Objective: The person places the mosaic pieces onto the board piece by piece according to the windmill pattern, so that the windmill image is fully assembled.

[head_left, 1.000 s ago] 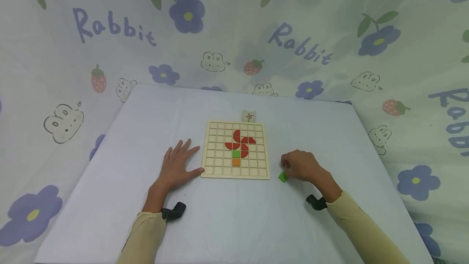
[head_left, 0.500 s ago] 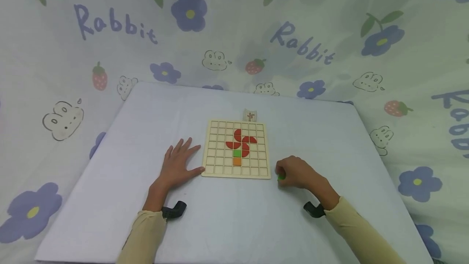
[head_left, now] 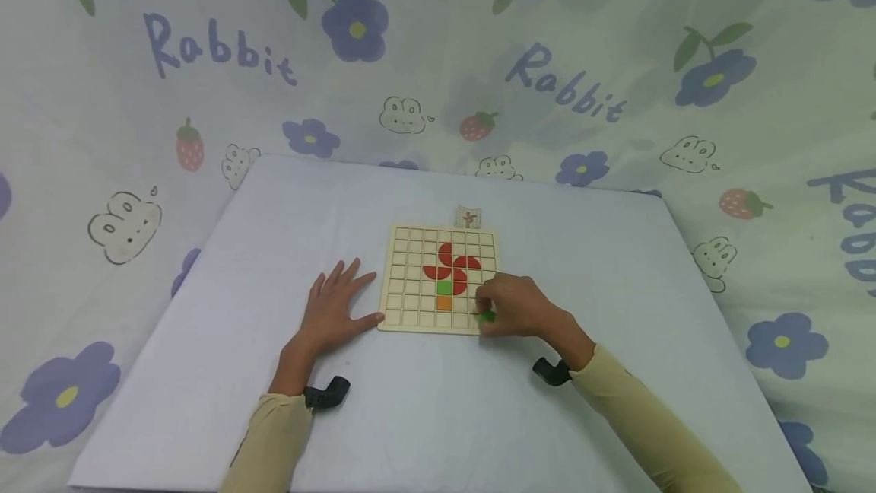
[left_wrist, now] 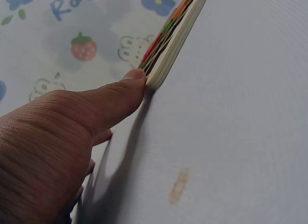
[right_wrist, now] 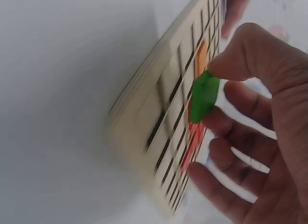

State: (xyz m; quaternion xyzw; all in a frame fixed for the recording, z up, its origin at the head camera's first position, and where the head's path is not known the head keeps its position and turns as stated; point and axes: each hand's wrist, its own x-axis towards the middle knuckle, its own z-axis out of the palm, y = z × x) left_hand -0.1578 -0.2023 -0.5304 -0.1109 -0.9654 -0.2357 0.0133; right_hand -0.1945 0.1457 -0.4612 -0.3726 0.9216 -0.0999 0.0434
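A wooden grid board lies flat on the table, divided into small square cells. Red rounded tiles form a pinwheel on it, with a green square tile and an orange square tile in a column below. My right hand is over the board's right front part. Between its thumb and fingers it pinches a loose green tile, seen close up in the right wrist view. My left hand rests with spread fingers left of the board, its thumb touching the board's front left corner.
A small card printed with a grid and pinwheel pattern stands behind the board's far edge. White cloth covers the table. A patterned curtain rises behind it and along both sides.
My right hand has picked up the green tile from the table right of the board and moved left with it, over the board. The left hand has stayed in place.
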